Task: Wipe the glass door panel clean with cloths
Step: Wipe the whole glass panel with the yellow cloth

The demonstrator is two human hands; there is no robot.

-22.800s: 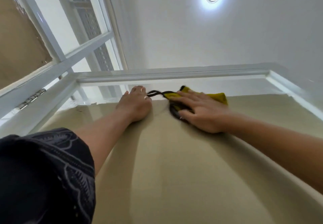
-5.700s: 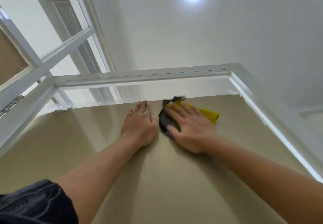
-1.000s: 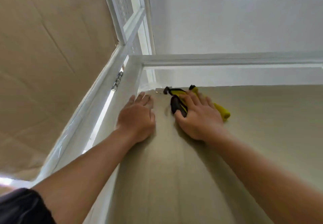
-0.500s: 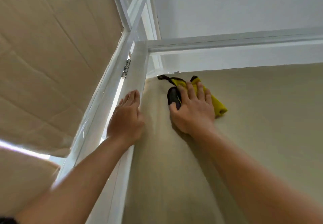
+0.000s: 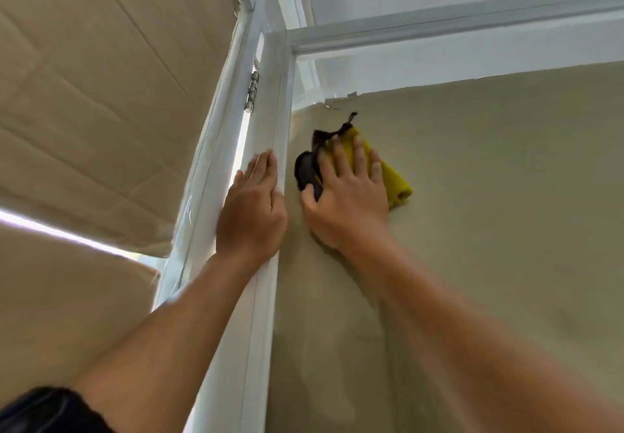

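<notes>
The glass door panel (image 5: 489, 196) fills the right half of the view, backed by beige paper, inside a white frame (image 5: 270, 297). My right hand (image 5: 347, 203) lies flat on the glass near its upper left corner and presses a yellow cloth (image 5: 398, 186) with a black part (image 5: 305, 171) against it. My left hand (image 5: 251, 213) rests flat with fingers together on the left upright of the white frame, just beside the glass edge, and holds nothing.
A metal hinge (image 5: 252, 91) sits on the frame above my left hand. A neighbouring pane covered with creased beige paper (image 5: 101, 95) stands to the left. The white top rail (image 5: 439, 24) and a white ceiling are overhead.
My right hand and the cloth have slid down the glass, away from the top left corner. My left hand stays on the frame upright. The view has shifted slightly.
</notes>
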